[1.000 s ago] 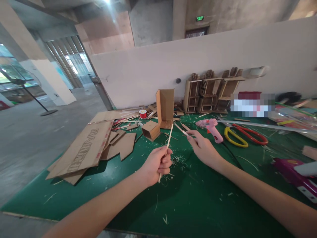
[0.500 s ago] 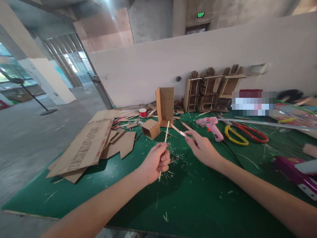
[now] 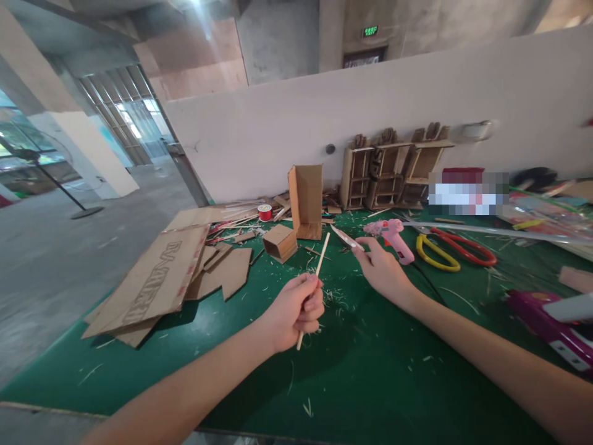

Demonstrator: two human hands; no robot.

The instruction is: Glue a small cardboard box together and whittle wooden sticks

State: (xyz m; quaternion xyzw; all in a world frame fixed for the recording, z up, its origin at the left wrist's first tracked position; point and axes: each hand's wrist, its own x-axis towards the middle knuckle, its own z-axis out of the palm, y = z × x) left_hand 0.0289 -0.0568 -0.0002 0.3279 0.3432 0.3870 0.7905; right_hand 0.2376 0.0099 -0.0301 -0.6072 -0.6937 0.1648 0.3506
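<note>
My left hand [image 3: 296, 312] is closed around a thin pale wooden stick [image 3: 323, 253], which points up and away, its lower end poking out below the fist. In my right hand [image 3: 382, 272] is a small knife [image 3: 343, 237] with a whitish handle. Its pointed blade is aimed up and left, apart from the stick's tip. Fine wood shavings [image 3: 336, 298] lie on the green table [image 3: 370, 383] between and beneath the hands. Beyond the stick stand a tall open cardboard piece [image 3: 309, 198] and a small cardboard box [image 3: 280, 242].
Flat cardboard sheets [image 3: 157, 272] lie at the left. To the right are a pink glue gun [image 3: 393, 238], scissors [image 3: 438, 252] with yellow and red handles, and a purple device [image 3: 546, 327]. A red spool [image 3: 265, 213] and brown shelf-like models [image 3: 377, 176] stand near the wall.
My right hand has drawn the knife slightly right, away from the stick, and its blade now shows broadside. The stick's top has tilted a little to the right in my left hand.
</note>
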